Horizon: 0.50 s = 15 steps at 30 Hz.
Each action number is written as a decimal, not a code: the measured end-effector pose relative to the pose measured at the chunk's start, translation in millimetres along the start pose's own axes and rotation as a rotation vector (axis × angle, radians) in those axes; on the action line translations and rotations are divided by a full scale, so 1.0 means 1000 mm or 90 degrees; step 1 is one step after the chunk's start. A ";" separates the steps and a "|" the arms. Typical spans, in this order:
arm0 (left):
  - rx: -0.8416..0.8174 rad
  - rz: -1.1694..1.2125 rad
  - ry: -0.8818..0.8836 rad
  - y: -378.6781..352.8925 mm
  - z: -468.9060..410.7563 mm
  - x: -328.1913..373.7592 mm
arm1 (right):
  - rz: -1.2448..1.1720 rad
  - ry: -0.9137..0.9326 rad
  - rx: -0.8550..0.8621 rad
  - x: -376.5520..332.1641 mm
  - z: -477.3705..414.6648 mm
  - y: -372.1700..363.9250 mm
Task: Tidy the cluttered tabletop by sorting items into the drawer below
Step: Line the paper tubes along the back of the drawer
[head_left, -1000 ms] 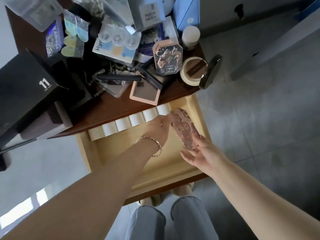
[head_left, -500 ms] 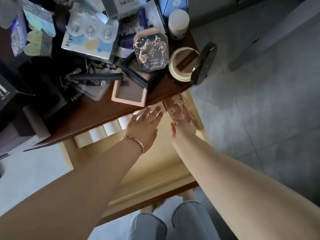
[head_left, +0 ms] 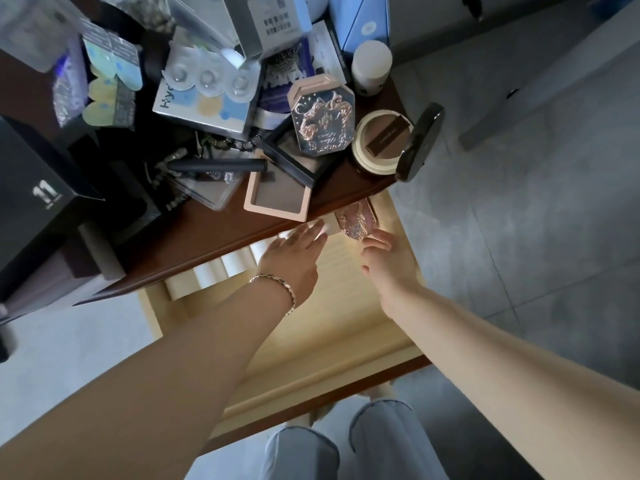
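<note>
Compact apparently tight in drawer corner

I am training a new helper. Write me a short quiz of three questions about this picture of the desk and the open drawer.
1. True or false: the pink embossed case lies on the tabletop.
2. Which wrist bears the bracelet? A) left B) right C) neither
3. Fill in: the row of white rolls stands along the ____ wall of the drawer.

Key: 1 false, it lies in the back right corner of the drawer, just beyond the right hand; 2 A; 3 back.
</note>
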State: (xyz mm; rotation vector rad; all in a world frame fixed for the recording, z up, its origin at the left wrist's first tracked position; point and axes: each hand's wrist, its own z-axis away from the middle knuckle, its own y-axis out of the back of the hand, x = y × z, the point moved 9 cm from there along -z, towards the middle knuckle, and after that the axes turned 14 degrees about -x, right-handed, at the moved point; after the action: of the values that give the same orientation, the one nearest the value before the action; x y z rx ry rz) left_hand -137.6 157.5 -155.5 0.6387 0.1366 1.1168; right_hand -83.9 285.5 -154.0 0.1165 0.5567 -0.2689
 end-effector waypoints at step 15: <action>0.177 0.623 0.042 0.025 0.097 -0.028 | 0.585 0.257 0.151 -0.185 0.043 -0.073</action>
State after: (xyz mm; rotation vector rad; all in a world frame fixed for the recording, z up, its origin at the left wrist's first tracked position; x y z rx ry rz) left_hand -130.3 101.0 -68.3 0.9534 0.0271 2.0854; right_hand -233.7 248.1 -20.7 0.6454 0.8109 0.6011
